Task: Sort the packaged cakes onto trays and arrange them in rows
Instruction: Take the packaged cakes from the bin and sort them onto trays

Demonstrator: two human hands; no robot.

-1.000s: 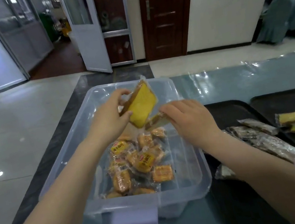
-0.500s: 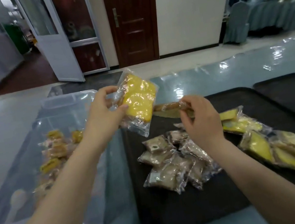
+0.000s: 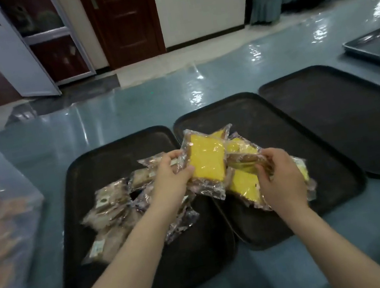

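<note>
Now that the person has swung away from the bin (image 3: 0, 228), which a second ago sat squarely under both hands and now lies blurred at the far left, the work has shifted over to the trays. The left hand (image 3: 170, 180) grips a yellow cake (image 3: 208, 159) by its wrapper edge, thumb in front and fingers behind, and holds it above the seam between the left tray (image 3: 101, 164) and the middle tray (image 3: 282, 127). Half a second ago that same pack was up in the air, nearer the bin; it has since come down and to the right, close over the yellow pile (image 3: 244, 185) on the middle tray. The right hand (image 3: 282, 178) has its fingers curled round a second cake (image 3: 247, 159), browner along the edge that shows, and holds it low against that same pile; whether it already rests there I cannot tell.

Brown packs (image 3: 108, 206) lie heaped on the left tray, and the right tray (image 3: 357, 119) is bare. So the sorting by kind looks to be going on, with both packs about to join the yellows, but nothing stands in rows yet: both piles are loose and overlapping, and that part of the job seems all to come.
</note>
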